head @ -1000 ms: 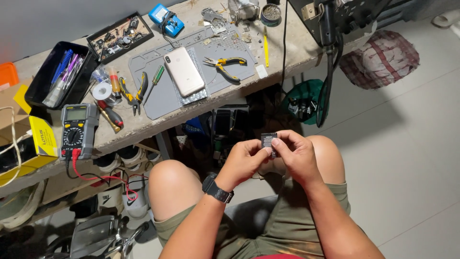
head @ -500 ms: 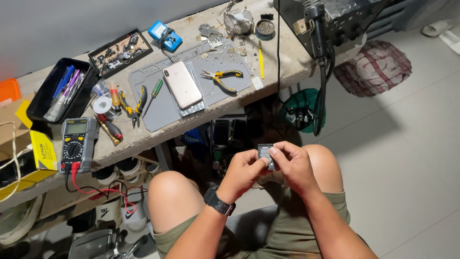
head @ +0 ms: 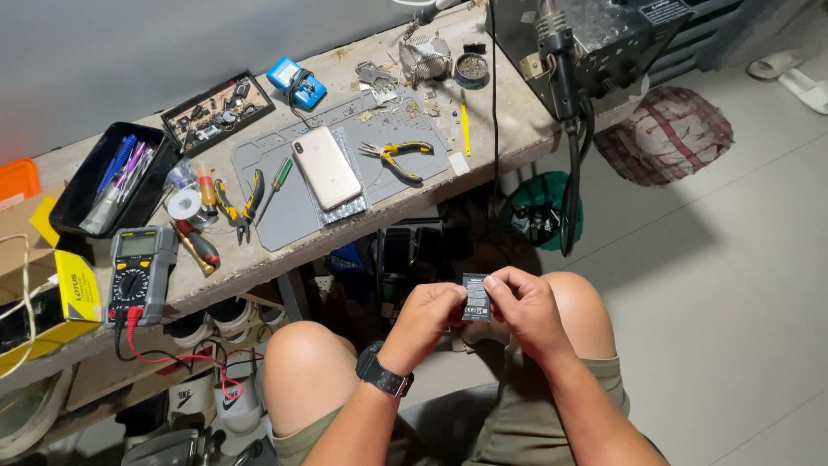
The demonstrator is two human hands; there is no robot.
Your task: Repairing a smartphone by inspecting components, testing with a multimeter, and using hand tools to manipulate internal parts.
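The long concrete worktop (head: 483, 147) runs across the top of the view, and the person sits in front of it with bare knees below its edge. On it lies a grey work mat (head: 293, 216) carrying a pale gold phone (head: 326, 167), face down and untouched. Just beside the mat are yellow-handled pliers (head: 398, 155), a green screwdriver (head: 274, 183) and a second pair of cutters (head: 240, 198). Further along the worktop stand a black tool tray (head: 108, 177) and a grey multimeter (head: 138, 272) with a red lead trailing down.

Well apart from all that, held over the lap between the knees, is a small black battery (head: 475, 308), flat and rectangular, label side up. The left hand (head: 427, 315) pinches its left edge, fingers closed on it; the right hand (head: 526, 309) is closed on its right edge and top corner, thumb and forefinger curled over the top.

Judging by this, the step in hand is looking the battery over, away from the worktop. A further move would seem to call for a steady two-handed grip, since the part is thin and held only by its edges.
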